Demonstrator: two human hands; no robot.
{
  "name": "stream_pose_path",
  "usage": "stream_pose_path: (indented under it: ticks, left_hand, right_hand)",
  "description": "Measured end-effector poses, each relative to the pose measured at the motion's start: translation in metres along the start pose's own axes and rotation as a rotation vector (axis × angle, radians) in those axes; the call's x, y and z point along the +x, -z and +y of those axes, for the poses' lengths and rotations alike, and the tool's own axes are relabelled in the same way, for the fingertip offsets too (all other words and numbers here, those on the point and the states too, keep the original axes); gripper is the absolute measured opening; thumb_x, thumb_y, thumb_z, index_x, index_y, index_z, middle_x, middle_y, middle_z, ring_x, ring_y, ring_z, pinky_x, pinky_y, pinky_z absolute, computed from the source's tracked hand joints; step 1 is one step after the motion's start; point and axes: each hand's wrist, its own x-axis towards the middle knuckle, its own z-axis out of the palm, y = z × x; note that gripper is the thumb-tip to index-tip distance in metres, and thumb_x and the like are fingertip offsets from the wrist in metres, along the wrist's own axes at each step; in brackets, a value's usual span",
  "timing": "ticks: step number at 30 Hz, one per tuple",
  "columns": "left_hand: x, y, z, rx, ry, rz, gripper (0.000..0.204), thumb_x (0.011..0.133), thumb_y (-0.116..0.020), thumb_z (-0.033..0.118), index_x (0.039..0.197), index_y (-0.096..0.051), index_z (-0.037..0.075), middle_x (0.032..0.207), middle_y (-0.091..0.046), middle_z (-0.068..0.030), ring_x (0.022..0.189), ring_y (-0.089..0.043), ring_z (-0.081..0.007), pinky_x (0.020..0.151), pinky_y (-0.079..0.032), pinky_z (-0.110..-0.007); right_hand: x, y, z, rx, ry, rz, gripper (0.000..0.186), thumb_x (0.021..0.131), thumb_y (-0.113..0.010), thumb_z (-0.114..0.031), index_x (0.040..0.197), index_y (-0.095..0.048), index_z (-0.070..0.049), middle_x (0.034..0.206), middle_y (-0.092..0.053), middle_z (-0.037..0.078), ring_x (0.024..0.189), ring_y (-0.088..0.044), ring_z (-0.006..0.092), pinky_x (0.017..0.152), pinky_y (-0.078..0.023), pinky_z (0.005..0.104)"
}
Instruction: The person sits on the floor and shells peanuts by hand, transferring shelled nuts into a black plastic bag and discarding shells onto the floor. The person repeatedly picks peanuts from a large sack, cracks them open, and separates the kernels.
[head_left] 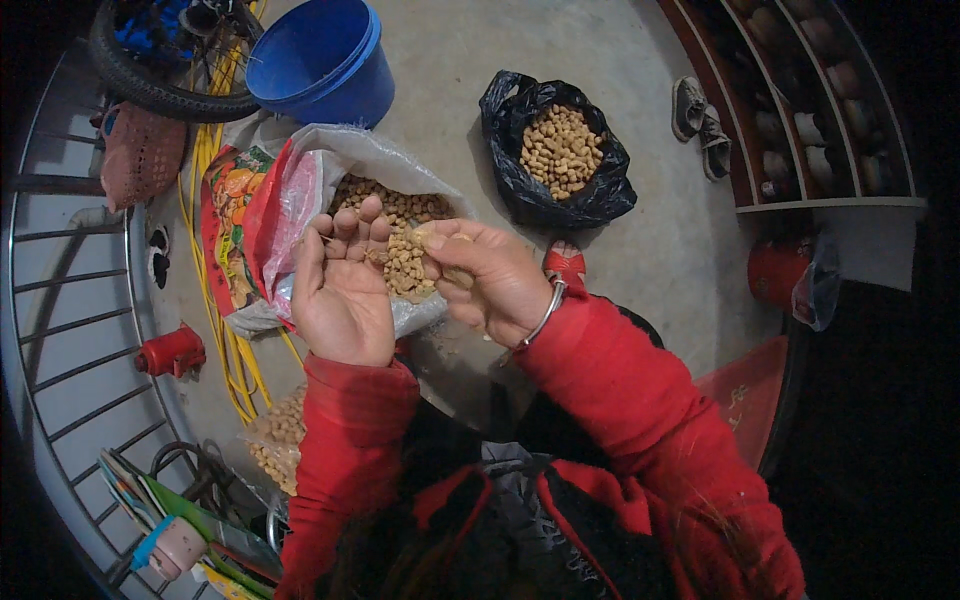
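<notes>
Over the mouth of a white and red woven sack, my left hand is turned palm up with its fingers loosely bent and apart; its palm looks bare. Just to the right, my right hand is closed, thumb against fingers, around pale peanuts that show only in part. Unshelled peanuts fill the sack below both hands. Farther off, a black plastic bag stands rolled open with more peanuts in it.
A blue bucket stands behind the sack, near a bicycle wheel. Yellow hose runs along the left by a metal railing. A clear bag of peanuts lies near my left forearm. Shoes and a shelf are at right.
</notes>
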Motion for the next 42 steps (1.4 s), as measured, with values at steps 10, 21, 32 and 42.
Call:
stream_pose_path:
  ticks: [10, 21, 32, 42]
  left_hand:
    - [-0.001, -0.001, -0.003, 0.059, -0.044, -0.011, 0.020, 0.088, -0.039, 0.019, 0.091, -0.050, 0.003, 0.093, -0.054, -0.0108, 0.098, -0.050, -0.0274, 0.085, -0.042, -0.037]
    - [-0.007, -0.015, -0.014, 0.160, -0.077, -0.070, 0.021, 0.088, -0.036, 0.018, 0.091, -0.047, 0.001, 0.093, -0.053, -0.0118, 0.101, -0.049, -0.0290, 0.087, -0.041, -0.038]
    - [-0.005, -0.012, -0.012, 0.062, -0.039, -0.032, 0.020, 0.088, -0.036, 0.018, 0.092, -0.047, 0.002, 0.094, -0.054, -0.0122, 0.104, -0.048, -0.0305, 0.089, -0.039, -0.039]
    - [-0.006, -0.016, -0.018, 0.172, -0.135, -0.053, 0.020, 0.088, -0.035, 0.017, 0.092, -0.047, 0.001, 0.094, -0.054, -0.0138, 0.103, -0.049, -0.0305, 0.087, -0.040, -0.038]
  right_hand:
    - [0.002, 0.000, 0.002, -0.001, 0.010, 0.018, 0.018, 0.077, -0.057, -0.011, 0.092, -0.050, -0.004, 0.064, -0.047, -0.002, 0.043, -0.034, 0.0034, 0.035, -0.024, 0.0168]
    - [0.004, -0.007, 0.014, -0.379, 0.215, 0.124, 0.021, 0.068, -0.066, -0.011, 0.084, -0.054, -0.006, 0.070, -0.052, 0.000, 0.055, -0.045, 0.0048, 0.043, -0.035, 0.0193]
    - [0.005, 0.001, 0.016, 0.164, -0.025, -0.091, 0.017, 0.079, -0.056, -0.016, 0.091, -0.050, -0.006, 0.069, -0.051, 0.002, 0.046, -0.042, 0.0068, 0.036, -0.029, 0.0162]
    - [-0.002, -0.007, 0.015, -0.156, 0.095, 0.046, 0.015, 0.076, -0.058, -0.011, 0.088, -0.054, -0.003, 0.073, -0.055, 0.003, 0.059, -0.049, 0.0063, 0.045, -0.038, 0.0203]
